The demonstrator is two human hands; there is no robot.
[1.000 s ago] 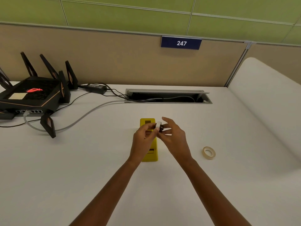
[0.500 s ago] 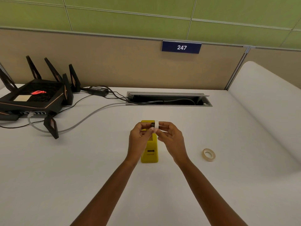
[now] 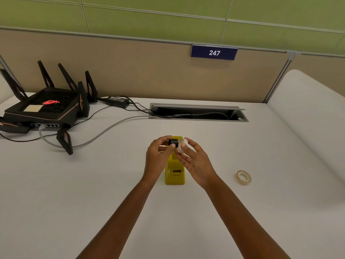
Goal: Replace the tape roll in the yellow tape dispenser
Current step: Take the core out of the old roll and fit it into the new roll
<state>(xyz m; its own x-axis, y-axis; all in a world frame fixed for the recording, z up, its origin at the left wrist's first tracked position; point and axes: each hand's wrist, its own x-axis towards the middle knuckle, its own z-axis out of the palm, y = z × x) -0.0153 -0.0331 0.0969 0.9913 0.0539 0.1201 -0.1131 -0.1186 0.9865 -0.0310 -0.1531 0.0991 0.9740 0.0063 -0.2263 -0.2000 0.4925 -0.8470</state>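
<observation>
The yellow tape dispenser [image 3: 175, 174] stands on the white desk [image 3: 93, 193], partly hidden behind my hands. My left hand [image 3: 158, 156] pinches a small black spool core [image 3: 173, 142] just above the dispenser. My right hand [image 3: 196, 159] holds a thin clear ring, the empty tape roll [image 3: 180, 146], between thumb and fingertips, right beside the core and apart from it. A fresh beige tape roll [image 3: 243, 177] lies flat on the desk to the right, away from both hands.
A black router with antennas [image 3: 46, 109] sits at the back left, with cables [image 3: 104, 131] running to an open cable slot [image 3: 197, 114] at the back. A beige partition with a "247" sign [image 3: 214, 52] rises behind.
The hands have drawn apart: the black core is now in my left hand and the clear ring in my right, where before both were held together as one piece.
</observation>
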